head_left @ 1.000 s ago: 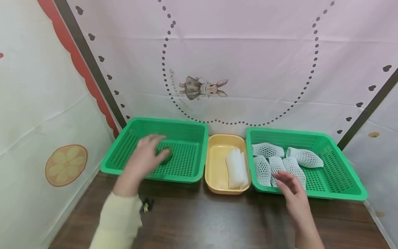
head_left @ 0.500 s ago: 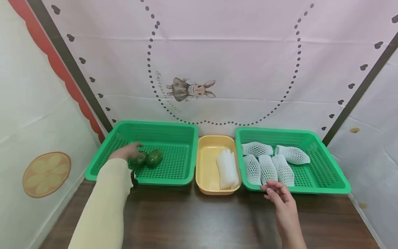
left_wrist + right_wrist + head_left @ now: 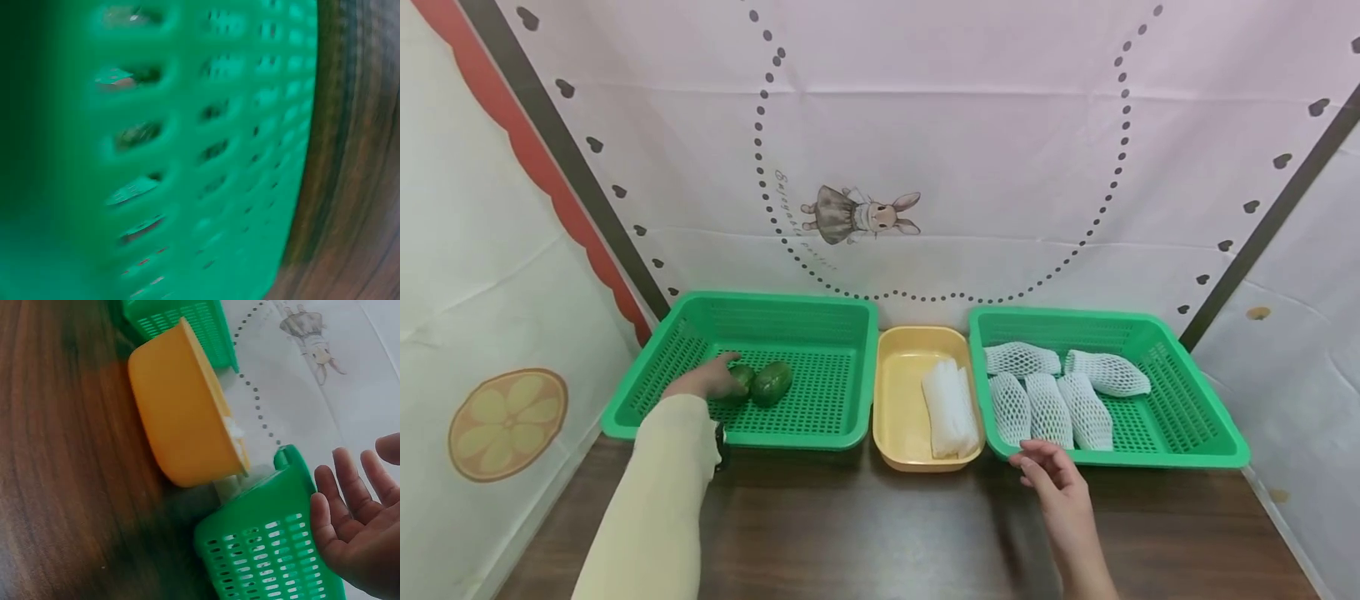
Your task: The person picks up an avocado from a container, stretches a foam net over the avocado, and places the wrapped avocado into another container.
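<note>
Inside the left green basket [image 3: 827,433] lie two glossy, dark green oval fruits side by side. My left hand [image 3: 700,382] grips the left fruit [image 3: 743,377], its fingers over the far side and the thumb hidden. Beside it, the right fruit [image 3: 772,383] lies apart from the hand. Through the basket wall's slots in the left wrist view, bits of green fruit [image 3: 139,135] show. My right hand [image 3: 1060,493], fingers loosely bent, holds nothing at the front rim of the right green basket [image 3: 1180,458]. Its palm and fingers also show in the right wrist view.
A yellow tray [image 3: 898,392] stands between the baskets, with a stack of white foam nets [image 3: 951,408] in it. Several items in white foam net sleeves [image 3: 1049,410] lie in the right basket. A printed cloth [image 3: 1000,167] hangs behind the brown wooden table [image 3: 850,533].
My left hand has moved left and down into the left basket onto the left fruit, uncovering the right one. My right hand has drawn back slightly from the net-sleeved items.
</note>
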The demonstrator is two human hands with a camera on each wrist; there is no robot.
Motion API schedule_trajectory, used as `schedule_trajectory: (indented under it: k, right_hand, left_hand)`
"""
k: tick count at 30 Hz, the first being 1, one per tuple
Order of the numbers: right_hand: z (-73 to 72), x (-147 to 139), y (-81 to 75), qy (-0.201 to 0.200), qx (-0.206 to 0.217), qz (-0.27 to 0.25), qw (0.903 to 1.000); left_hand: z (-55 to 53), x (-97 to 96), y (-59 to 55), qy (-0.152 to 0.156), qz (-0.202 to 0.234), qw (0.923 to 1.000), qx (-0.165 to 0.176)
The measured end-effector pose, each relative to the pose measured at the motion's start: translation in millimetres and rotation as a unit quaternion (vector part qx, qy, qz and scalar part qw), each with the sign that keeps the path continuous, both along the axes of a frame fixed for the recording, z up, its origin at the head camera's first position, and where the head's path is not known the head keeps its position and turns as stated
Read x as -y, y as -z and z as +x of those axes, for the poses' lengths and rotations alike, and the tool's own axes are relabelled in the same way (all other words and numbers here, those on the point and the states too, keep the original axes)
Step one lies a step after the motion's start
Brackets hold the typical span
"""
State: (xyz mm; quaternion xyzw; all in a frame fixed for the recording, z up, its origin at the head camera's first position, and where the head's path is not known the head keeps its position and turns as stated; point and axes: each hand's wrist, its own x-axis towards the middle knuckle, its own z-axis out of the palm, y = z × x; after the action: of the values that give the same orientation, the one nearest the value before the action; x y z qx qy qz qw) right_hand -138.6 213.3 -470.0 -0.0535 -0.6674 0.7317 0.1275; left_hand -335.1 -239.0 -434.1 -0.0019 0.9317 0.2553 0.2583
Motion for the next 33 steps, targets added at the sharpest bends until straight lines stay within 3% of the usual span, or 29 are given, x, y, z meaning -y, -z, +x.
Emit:
schedule_trajectory:
  k: [4, 7, 14, 19, 25, 33]
  right_hand:
    - [-5.6, -5.1, 23.3, -0.008, -0.018, -0.001, 0.9998]
    - [-4.5, -4.4, 23.8, -0.003, 0.006, 0.008, 0.9999]
    - [2.7, 10.6, -9.4, 0.013, 0.071, 0.033, 0.9968]
    - [2.7, 15.6, -21.0, 0.012, 0.089, 0.035, 0.9953]
    - [3.1, 15.3, -20.4, 0.013, 0.088, 0.027, 0.9957]
    - [5.1, 14.8, -23.6, 0.016, 0.089, 0.021, 0.9957]
  left_hand:
    - [2.5, 1.3, 10.9, -0.017, 0.004, 0.9998, -0.005]
    - [3.1, 3.1, 15.9, -0.023, 0.002, 0.9997, -0.013]
    - [1.3, 5.2, 21.1, -0.045, 0.010, 0.9984, -0.032]
    - [3.1, 6.0, 21.1, -0.045, 0.002, 0.9981, -0.041]
    - [7.4, 10.0, 9.5, -0.042, -0.012, 0.9959, -0.079]
    - [9.9, 11.6, -15.4, -0.058, 0.016, 0.9903, -0.126]
